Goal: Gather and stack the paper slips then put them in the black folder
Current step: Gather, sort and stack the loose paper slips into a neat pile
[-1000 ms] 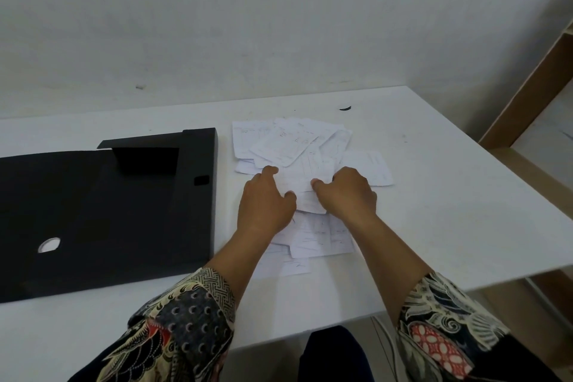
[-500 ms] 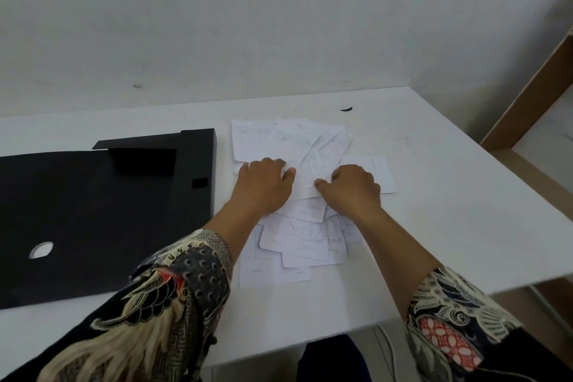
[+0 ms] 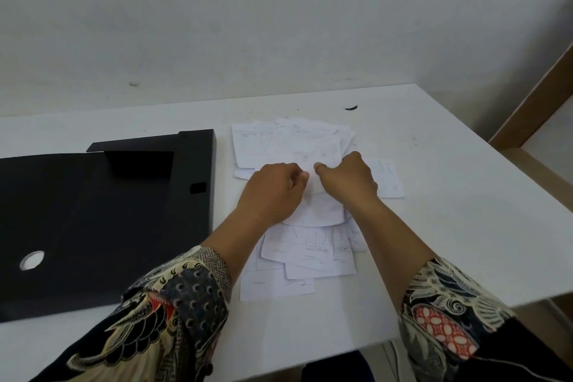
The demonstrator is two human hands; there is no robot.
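Note:
Several white paper slips [image 3: 305, 253] lie in a loose overlapping pile at the middle of the white table, running from the far side toward me. My left hand [image 3: 274, 192] and my right hand [image 3: 348, 180] rest on the pile's centre, knuckles up, fingers curled onto the slips, thumbs nearly touching. More slips [image 3: 263, 146] fan out beyond my fingers, and one slip [image 3: 387, 178] pokes out to the right of my right hand. The black folder [image 3: 102, 220] lies open and flat on the table to the left of the pile.
The white table [image 3: 449, 226] meets a white wall at the back. A small dark scrap [image 3: 351, 107] lies behind the pile. A wooden frame [image 3: 533, 108] stands beyond the right table edge. The folder has a round hole [image 3: 32, 259] near its left side.
Both hands have slid away from me over the pile, drawing slips together. More of the slips nearest me are uncovered than a second ago.

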